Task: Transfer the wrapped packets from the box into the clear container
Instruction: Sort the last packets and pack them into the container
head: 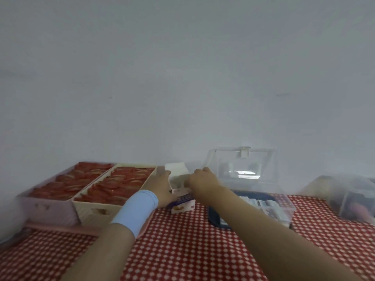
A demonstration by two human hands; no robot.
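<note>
Across the table we see a red-and-white checked cloth [182, 250], and behind it a bare pale wall [182, 78] fills most of the view. Mid-table, near the wall, stands the small box [182, 201], its flap raised. Our left hand [163, 188], with a blue wristband [138, 209] on the wrist, grips the box's left side. Our right hand [203, 182] curls over its open top; blur keeps us from telling whether it pinches a packet. Just right of the box sits the clear container [280, 201], lid [239, 159] tipped back, with wrapped packets [261, 203] inside. To the left lie a pink tray [50, 207] and a cream tray [91, 209] of red packets [113, 185]; far right is another clear tub [349, 197].
</note>
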